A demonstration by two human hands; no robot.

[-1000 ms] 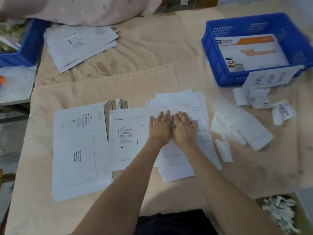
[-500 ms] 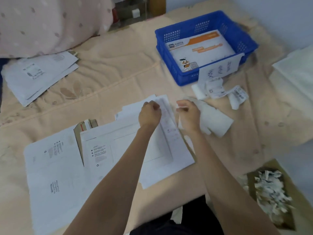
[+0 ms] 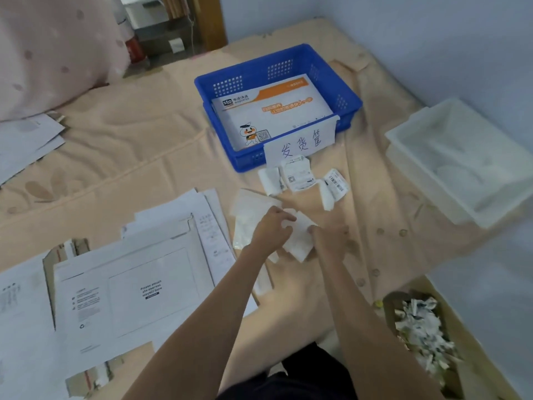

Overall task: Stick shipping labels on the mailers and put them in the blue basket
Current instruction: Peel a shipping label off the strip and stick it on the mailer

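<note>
**Both hands on a fresh label sheet, one mailer binned, more waiting**

Nearest, just left of the left hand [image 3: 272, 230], the top mailer [image 3: 135, 295] of the stack lies flat with its printed label box bare, so it looks unlabelled as yet. The left hand and right hand [image 3: 331, 241] meet over a white label sheet [image 3: 298, 241], each with fingers curled onto an edge of it; my guess is that the backing is about to be peeled. Just beyond the hands lie loose shipping labels [image 3: 300, 176], some curled. Farther out stands the blue basket [image 3: 281, 60], with one orange-printed mailer [image 3: 271, 114] already inside. So at least one piece is finished, and several remain.

A second ago both palms pressed flat on the stacked mailers; since then they have moved right to the sheet, and the view has swung right, bringing a white tray [image 3: 461, 157] into sight beyond the right hand
</note>
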